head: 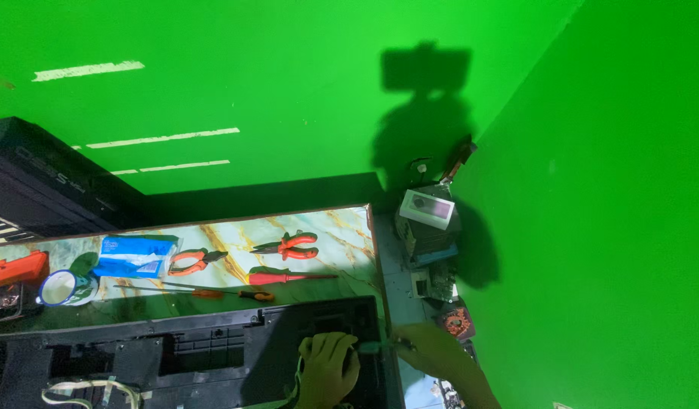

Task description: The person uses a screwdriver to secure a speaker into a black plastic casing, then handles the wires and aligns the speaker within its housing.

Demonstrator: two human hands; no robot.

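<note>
Two bare hands work at the near right corner of a marble-patterned tabletop (342,227), where a big black plastic casing (213,344) lies open side up along the near edge. Left hand (328,367) is curled shut, knuckles up, pressing on the casing's right end; whether it grips anything underneath cannot be told. Right hand (433,350) reaches in from just past the table's right edge, fingers closed around a slim green-handled tool (376,347) whose tip points toward the left hand, nearly touching it. The casing looks stiff, broad and awkward rather than heavy, with thin ribs that could crack; its solid outer rim appears the safest place to hold. A white ribbon cable (80,390) trails loose at its left end.

Behind the casing, toward the table's far edge, lie two orange-handled pliers (289,245) (194,260), a red-handled screwdriver (285,278), a thin orange-handled screwdriver (213,291), a blue-and-white packet (133,256) and a white enamel mug with blue rim (60,288). A stack of small boxes (429,227) stands off the right edge against the green wall (592,189).
</note>
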